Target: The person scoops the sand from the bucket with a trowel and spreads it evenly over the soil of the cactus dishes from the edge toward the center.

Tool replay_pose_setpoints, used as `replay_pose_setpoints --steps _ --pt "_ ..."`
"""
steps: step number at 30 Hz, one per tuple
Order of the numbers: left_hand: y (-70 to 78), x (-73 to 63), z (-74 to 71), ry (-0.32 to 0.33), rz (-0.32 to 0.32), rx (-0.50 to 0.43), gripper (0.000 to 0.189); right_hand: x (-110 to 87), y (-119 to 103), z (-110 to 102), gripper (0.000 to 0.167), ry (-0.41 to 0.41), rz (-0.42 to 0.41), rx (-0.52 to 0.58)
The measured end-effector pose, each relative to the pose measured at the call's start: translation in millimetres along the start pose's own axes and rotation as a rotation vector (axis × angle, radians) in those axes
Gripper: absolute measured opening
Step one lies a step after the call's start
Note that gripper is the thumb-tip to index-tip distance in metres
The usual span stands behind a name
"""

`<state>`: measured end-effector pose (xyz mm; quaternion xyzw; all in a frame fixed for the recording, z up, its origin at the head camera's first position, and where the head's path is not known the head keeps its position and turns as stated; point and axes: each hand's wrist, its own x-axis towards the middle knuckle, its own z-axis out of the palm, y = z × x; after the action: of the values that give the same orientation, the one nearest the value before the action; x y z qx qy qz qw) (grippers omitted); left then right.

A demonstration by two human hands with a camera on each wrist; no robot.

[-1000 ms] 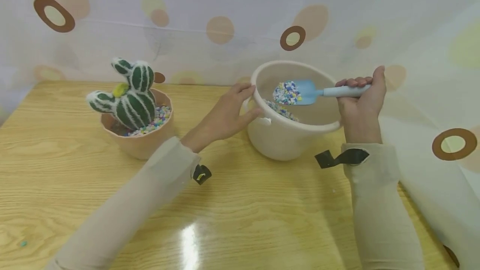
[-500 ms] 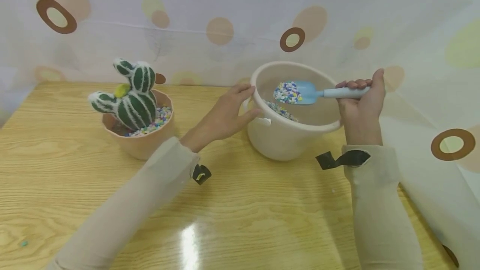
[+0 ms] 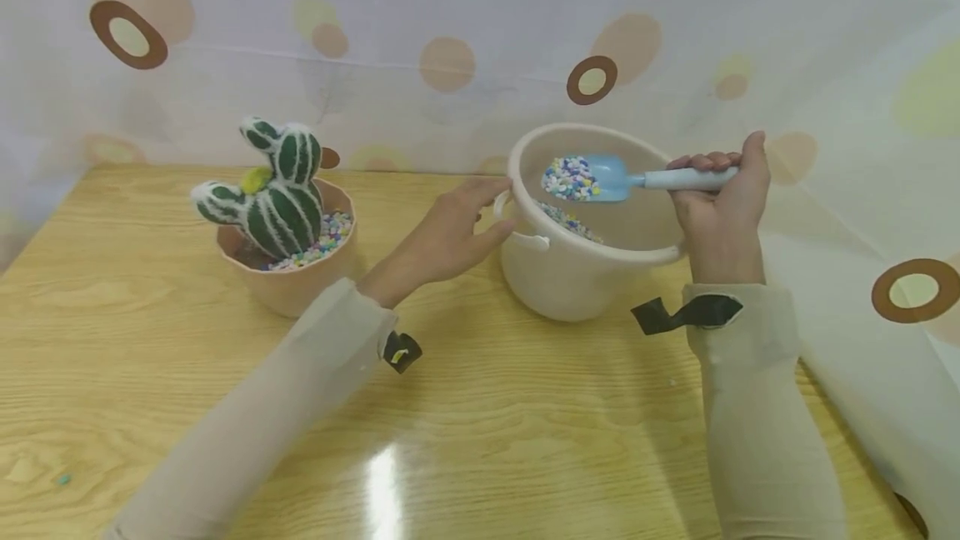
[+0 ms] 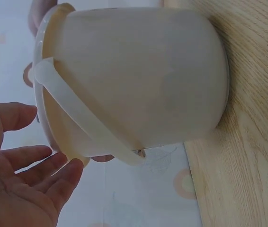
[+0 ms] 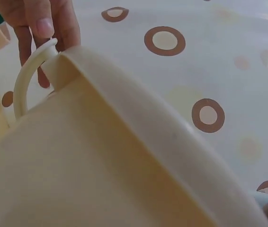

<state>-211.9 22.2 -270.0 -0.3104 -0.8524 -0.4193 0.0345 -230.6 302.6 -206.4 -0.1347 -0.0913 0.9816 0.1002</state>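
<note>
On the table, a flowerpot with a cactus and pebbles in it stands left of a bucket. More pebbles lie in the bucket, below a loaded scoop. Behind both containers hangs a cloth.

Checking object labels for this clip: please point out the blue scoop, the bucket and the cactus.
blue scoop [image 3: 617, 179]: head view, bare part of its blade
bucket [image 4: 143, 71]: left wrist view, outer wall
cactus [image 3: 283, 219]: head view, main green stem

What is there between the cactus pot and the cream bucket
In the head view, the person's left grip lies between the cactus pot and the cream bucket, by the bucket's rim, with wooden tabletop beneath.
</note>
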Motion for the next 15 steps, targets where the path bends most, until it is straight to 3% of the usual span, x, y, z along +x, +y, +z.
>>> replay_pose_setpoints --steps 15 --pt "0.4 -0.4 1.4 -0.004 -0.016 -0.012 0.053 0.5 14 -7 0.039 -0.083 -0.125 -0.21"
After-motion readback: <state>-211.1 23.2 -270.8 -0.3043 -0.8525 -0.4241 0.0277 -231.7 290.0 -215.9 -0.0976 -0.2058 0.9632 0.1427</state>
